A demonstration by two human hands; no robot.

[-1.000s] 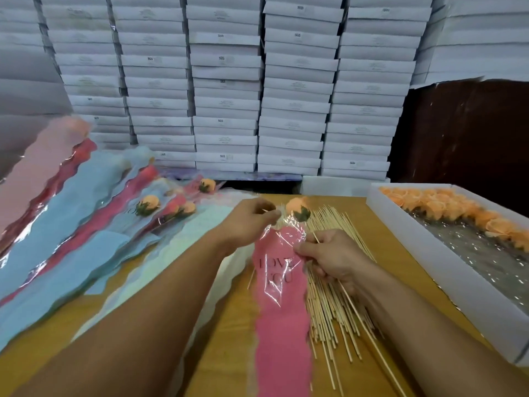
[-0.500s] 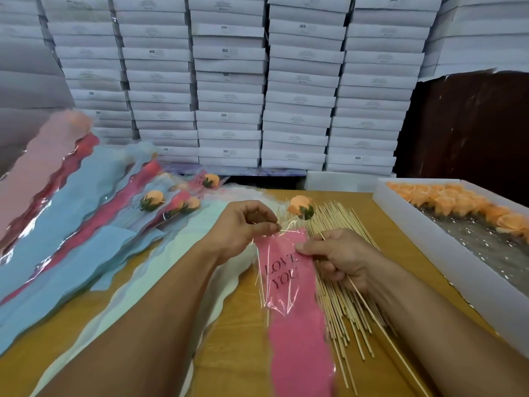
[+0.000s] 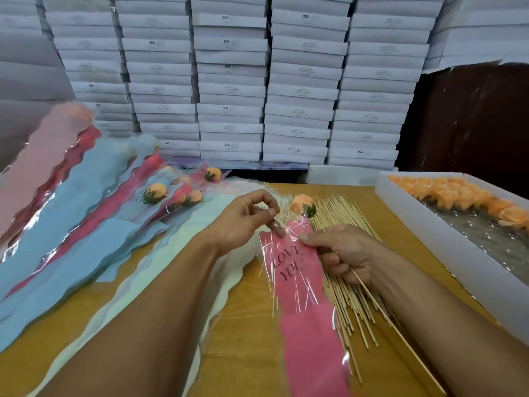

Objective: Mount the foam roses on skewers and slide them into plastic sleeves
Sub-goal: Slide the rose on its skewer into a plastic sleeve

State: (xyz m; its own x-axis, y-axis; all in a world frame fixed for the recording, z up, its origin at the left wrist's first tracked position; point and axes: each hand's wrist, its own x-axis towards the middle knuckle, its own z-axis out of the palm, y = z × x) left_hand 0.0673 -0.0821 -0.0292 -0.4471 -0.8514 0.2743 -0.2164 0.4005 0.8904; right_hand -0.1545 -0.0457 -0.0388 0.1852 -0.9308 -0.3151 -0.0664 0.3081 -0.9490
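Observation:
A pink plastic sleeve (image 3: pixel 303 285) printed "LOVE YOU" lies lengthwise on the wooden table. My left hand (image 3: pixel 246 222) pinches its top left edge. My right hand (image 3: pixel 340 253) pinches the top right edge and also holds a long skewer (image 3: pixel 398 330) that runs back under my forearm. An orange foam rose (image 3: pixel 303 204) with a green base sits just beyond the sleeve's mouth, outside it. Whether it is on the held skewer I cannot tell. A pile of loose bamboo skewers (image 3: pixel 349 282) lies under and right of the sleeve.
A white box (image 3: pixel 446 236) with orange foam roses (image 3: pixel 458 193) stands at the right. Stacks of blue, pink and pale sleeves (image 3: pixel 86 224) cover the left, with several finished roses in sleeves (image 3: pixel 171 196) on top. White cartons (image 3: pixel 229 81) are stacked behind the table.
The pink sleeve has slid back toward me off the rose, so the rose now lies beyond its mouth. Both hands came closer together at the sleeve's top edge.

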